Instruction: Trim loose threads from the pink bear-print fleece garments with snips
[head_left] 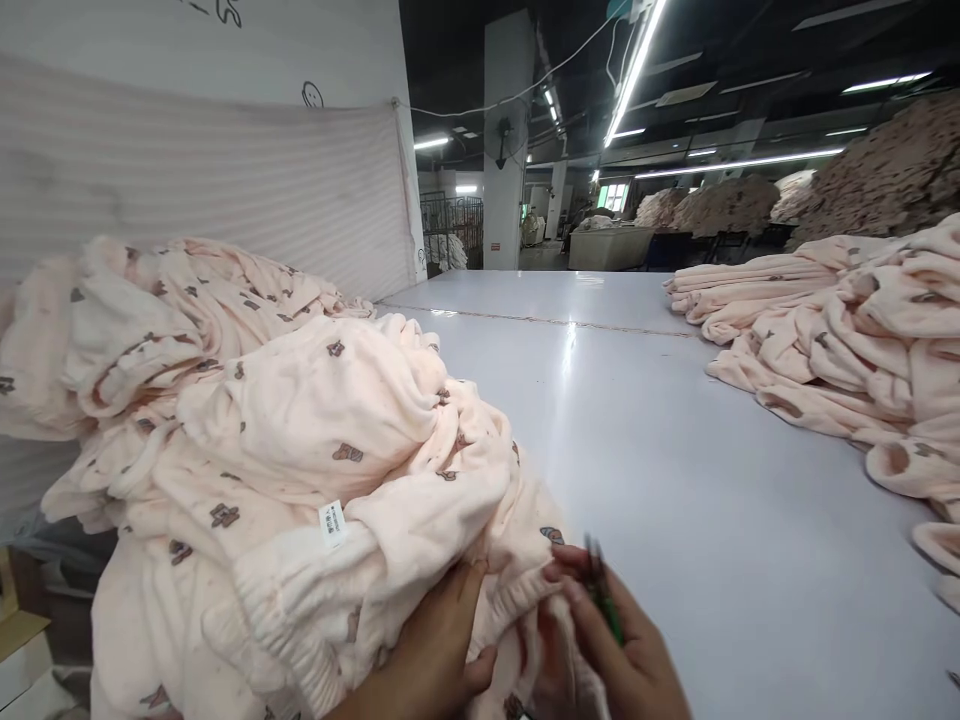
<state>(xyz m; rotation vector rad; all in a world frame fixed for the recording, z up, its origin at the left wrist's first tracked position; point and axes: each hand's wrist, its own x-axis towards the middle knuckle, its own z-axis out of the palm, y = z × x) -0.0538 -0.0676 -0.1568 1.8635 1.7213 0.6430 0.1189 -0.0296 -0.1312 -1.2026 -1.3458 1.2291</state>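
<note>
A heap of pale pink fleece garments [337,400] with small brown printed figures fills the left and the near side. On top, a white label [331,524] sticks out beside a gathered waistband. My left hand [442,635] is closed on a fold of the nearest garment [517,590], its fingertips partly sunk in the cloth. My right hand [626,640] pinches that garment's gathered edge between thumb and finger. Held in the same hand are thread snips [606,605] with a green handle, their dark blades pointing up and away.
The smooth pale table [637,500] stretches ahead, with a seam across it. More pink fleece garments [847,330] lie along its right side. A striped cloth sheet [225,180] hangs at left. Beyond stand a column [504,150] and large fabric piles [892,170].
</note>
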